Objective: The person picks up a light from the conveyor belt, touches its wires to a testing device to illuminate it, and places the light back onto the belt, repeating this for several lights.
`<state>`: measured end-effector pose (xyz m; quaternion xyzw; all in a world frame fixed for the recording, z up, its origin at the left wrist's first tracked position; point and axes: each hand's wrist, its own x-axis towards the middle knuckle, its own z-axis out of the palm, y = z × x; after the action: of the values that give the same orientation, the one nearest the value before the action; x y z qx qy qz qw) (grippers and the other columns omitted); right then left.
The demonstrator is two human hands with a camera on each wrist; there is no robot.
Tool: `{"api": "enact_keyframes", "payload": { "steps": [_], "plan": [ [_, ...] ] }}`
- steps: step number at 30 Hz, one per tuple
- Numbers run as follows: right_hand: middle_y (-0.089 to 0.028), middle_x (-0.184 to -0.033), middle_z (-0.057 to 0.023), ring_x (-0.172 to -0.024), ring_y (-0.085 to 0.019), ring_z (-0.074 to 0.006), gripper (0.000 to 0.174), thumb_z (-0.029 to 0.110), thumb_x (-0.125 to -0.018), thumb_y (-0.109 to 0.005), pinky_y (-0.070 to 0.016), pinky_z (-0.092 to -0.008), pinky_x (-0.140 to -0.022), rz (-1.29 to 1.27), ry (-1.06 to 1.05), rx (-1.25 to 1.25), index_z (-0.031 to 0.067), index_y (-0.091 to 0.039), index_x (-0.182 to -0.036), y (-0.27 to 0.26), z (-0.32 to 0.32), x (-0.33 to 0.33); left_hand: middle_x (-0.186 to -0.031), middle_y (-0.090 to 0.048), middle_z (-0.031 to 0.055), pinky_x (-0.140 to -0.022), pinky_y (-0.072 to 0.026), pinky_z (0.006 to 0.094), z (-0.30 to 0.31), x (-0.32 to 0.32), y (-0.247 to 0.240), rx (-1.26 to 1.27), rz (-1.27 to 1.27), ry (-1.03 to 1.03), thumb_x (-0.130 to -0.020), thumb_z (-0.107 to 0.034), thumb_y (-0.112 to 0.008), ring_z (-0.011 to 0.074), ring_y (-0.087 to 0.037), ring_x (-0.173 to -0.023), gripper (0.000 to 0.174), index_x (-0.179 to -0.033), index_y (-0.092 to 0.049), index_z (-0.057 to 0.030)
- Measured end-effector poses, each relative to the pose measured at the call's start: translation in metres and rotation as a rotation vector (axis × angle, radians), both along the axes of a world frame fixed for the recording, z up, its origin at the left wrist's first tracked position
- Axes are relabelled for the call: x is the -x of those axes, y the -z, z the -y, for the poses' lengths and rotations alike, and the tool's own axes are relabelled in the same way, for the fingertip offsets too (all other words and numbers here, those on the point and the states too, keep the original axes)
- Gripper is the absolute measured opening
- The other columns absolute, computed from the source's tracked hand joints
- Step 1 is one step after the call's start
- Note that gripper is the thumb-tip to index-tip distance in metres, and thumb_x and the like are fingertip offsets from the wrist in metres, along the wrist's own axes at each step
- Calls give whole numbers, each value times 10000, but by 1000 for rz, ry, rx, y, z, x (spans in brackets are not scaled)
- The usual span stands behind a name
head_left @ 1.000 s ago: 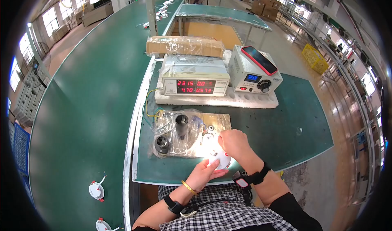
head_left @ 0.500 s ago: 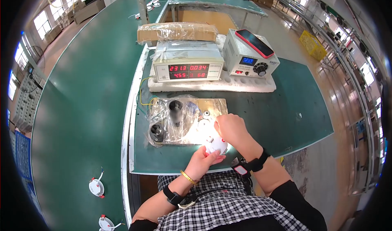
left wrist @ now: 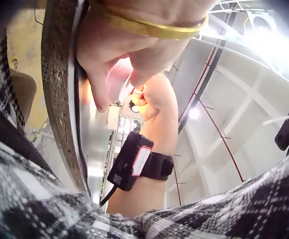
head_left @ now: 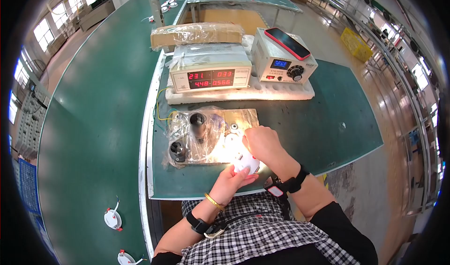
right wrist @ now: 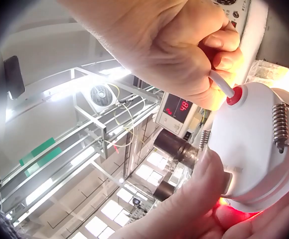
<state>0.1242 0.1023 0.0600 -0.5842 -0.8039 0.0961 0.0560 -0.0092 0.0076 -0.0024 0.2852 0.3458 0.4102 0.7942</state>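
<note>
My left hand (head_left: pixel 226 183) holds a white round downlight (right wrist: pixel 251 149) by its edge, the thumb on its back housing. Spring clips (right wrist: pixel 280 127) stand on the housing's sides. The lamp is lit, throwing a bright glow over the plastic-wrapped board (head_left: pixel 213 158) in front of it. With curled fingers, my right hand (head_left: pixel 264 145) grips the white cable (right wrist: pixel 222 83) that leaves the housing through a red grommet (right wrist: pixel 234 95). The cable's far end is hidden by that hand. Two black cylindrical holders (head_left: pixel 198 122) are on the board, left of my hands.
Behind the board, a meter with red digits (head_left: pixel 211 79) and a dial-fitted power unit (head_left: pixel 283 61) stand on white foam (head_left: pixel 239 94). A phone (head_left: pixel 287 44) lies on the unit. More downlights (head_left: pixel 112 219) lie on the green conveyor belt (head_left: pixel 93 148) at left.
The meter's red digits have changed. Both hands keep their hold on the downlight and its cable, and the downlight tilts slightly. The head view has shifted a little.
</note>
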Motion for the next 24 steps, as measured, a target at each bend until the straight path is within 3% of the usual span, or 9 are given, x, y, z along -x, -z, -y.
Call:
{"api": "enact_keyframes", "payload": {
  "steps": [4, 7, 11, 17, 19, 24],
  "plan": [
    [-654, -694, -193, -691, -671, -347, 173, 183, -765, -624, -535, -423, -622, -12, -5, -13, 27, -692, -733, 3, 0, -1, -1166, -578, 188, -925, -512, 318, -3, 5, -6, 87, 116, 10, -1012, -291, -415, 259, -617, -1046, 436, -1240, -441, 80],
    [-654, -694, -195, -693, -671, -347, 171, 181, -762, -628, -534, -422, -625, -30, -18, -19, 25, -695, -739, 3, -1, -1, -1202, -549, 235, -940, -512, 336, -2, 4, -7, 53, 106, 7, -1019, -321, -371, 297, -607, -1073, 490, -1267, -396, 100],
    [-656, -702, -195, -704, -673, -345, 169, 178, -760, -628, -533, -422, -633, -35, -2, 18, 24, -697, -744, 1, 0, 0, -1196, -552, 235, -936, -515, 335, -2, 4, -6, 57, 105, 12, -1021, -318, -366, 303, -605, -1076, 487, -1264, -399, 103],
    [-663, -717, -190, -713, -677, -337, 158, 167, -760, -623, -537, -422, -638, -16, 5, 25, 30, -698, -744, 1, 0, 1, -1172, -567, 219, -926, -522, 320, -1, 3, -5, 60, 95, 4, -1007, -223, -428, 282, -612, -1064, 396, -1235, -416, 101],
    [-664, -719, -189, -712, -678, -335, 156, 165, -760, -621, -538, -422, -638, -9, 5, 29, 31, -698, -743, 1, 0, 1, -1158, -578, 201, -918, -525, 308, 0, 0, -5, -33, -32, 9, -982, -141, -481, 259, -617, -1053, 324, -1194, -437, 99],
    [-664, -719, -189, -710, -679, -333, 157, 165, -760, -619, -539, -418, -636, -9, 1, 17, 29, -697, -742, 3, 0, 0, -1153, -582, 188, -916, -525, 303, 0, -1, 0, -15, 6, -4, -970, -116, -504, 245, -619, -1048, 298, -1170, -450, 98]
  ]
}}
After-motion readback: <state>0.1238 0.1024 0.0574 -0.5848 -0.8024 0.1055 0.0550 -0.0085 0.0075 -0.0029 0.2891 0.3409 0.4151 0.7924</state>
